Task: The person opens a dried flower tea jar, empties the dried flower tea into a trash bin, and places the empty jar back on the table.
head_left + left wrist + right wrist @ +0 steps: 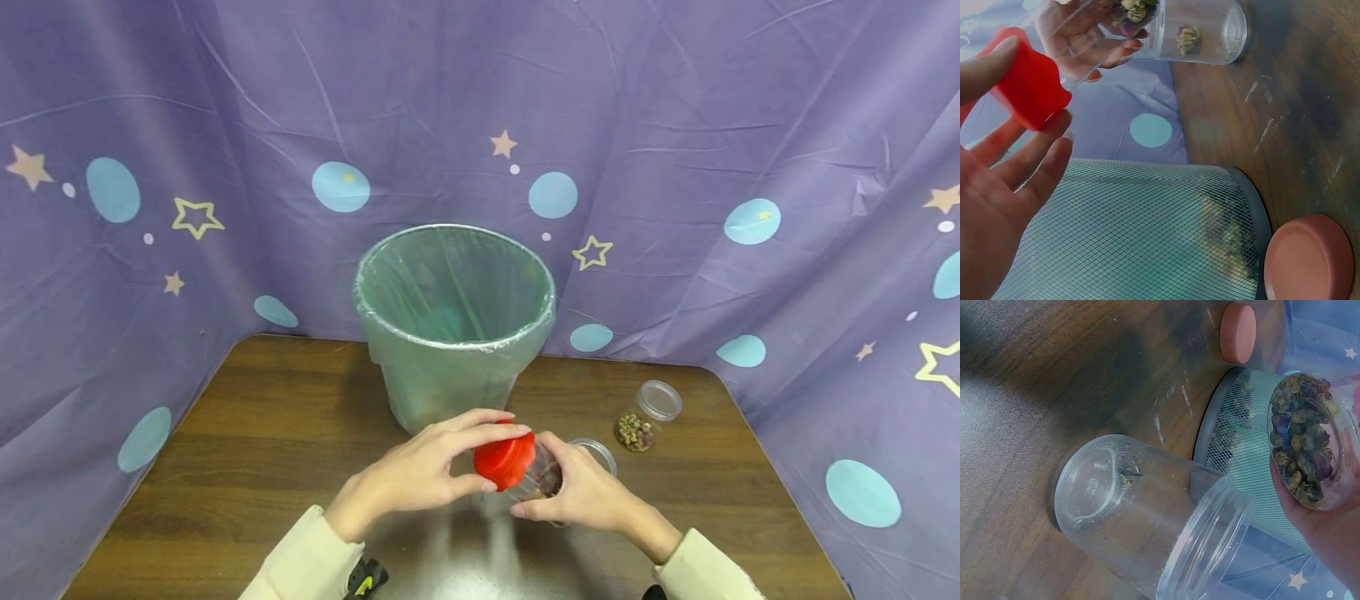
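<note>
My left hand (420, 467) pinches a red scalloped lid (504, 460) between thumb and fingers. The lid is at the mouth end of a clear jar, and I cannot tell whether it is seated. That jar (1341, 481), with dried flower buds (1300, 437) gathered at its bottom, is tilted in the grip of my right hand (581, 492). Just beyond the right hand stands a lidless clear jar (1129, 506) holding only a bud or two and some crumbs; in the head view the hand mostly hides it.
A mesh bin (450, 392) with a translucent liner stands at the back middle of the wooden table (292, 417). A clear jar with dried buds (647, 417) is at the back right. By the bin's base is a pinkish-brown round object (1310, 259). Purple curtains (465, 108) enclose the table.
</note>
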`<state>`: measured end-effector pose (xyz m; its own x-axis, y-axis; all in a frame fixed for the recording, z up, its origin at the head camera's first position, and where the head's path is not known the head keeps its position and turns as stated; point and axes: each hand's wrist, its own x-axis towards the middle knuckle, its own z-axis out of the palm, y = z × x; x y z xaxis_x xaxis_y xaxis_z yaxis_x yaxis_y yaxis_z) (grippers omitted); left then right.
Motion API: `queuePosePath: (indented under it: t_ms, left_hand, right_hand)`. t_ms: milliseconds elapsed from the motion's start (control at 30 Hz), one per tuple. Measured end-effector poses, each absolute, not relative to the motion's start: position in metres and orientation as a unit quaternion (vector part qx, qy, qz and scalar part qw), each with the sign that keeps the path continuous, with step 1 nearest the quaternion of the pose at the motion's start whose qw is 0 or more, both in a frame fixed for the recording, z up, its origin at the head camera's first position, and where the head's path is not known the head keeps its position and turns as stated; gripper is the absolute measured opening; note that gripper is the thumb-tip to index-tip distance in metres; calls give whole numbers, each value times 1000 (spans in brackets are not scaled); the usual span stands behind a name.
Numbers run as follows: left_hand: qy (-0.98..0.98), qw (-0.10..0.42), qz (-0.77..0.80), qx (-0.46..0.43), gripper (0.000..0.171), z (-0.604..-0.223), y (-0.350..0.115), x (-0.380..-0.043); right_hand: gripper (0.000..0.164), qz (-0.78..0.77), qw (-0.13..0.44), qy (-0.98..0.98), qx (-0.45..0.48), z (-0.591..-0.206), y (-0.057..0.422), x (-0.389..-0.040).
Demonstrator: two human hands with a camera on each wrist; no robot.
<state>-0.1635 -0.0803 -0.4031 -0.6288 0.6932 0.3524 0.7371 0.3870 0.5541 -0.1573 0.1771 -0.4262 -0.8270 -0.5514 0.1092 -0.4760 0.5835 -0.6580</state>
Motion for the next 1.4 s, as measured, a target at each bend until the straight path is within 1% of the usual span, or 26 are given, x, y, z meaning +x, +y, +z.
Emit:
queuePosePath:
  t_ms: [200,467,700,867,1200,1400]
  left_hand:
    - [-831,17,-371,-414,67,-402,-80,-165]
    - [-850,5,-382,-362,65,-404,-75,-164]
    - [-884,25,-364,-292,60,-402,-70,-161]
    - [-898,23,-356,-257,59,-400,-67,-159]
    - [-895,16,-354,-270,60,-400,-68,-158]
    - [-877,-8,-382,-292,58,-402,-70,-160]
  right_hand:
    - [56,-349,46,889,-293,-428,176,-158]
    - [52,-346,39,889,-296,-431,176,-159]
    - [54,-340,35,894,-288,-429,173,-158]
    - [56,-339,36,896,-285,-428,172,-158]
    - [52,-346,40,892,-289,-428,172,-156]
    - [54,-348,35,891,-289,-428,174,-156]
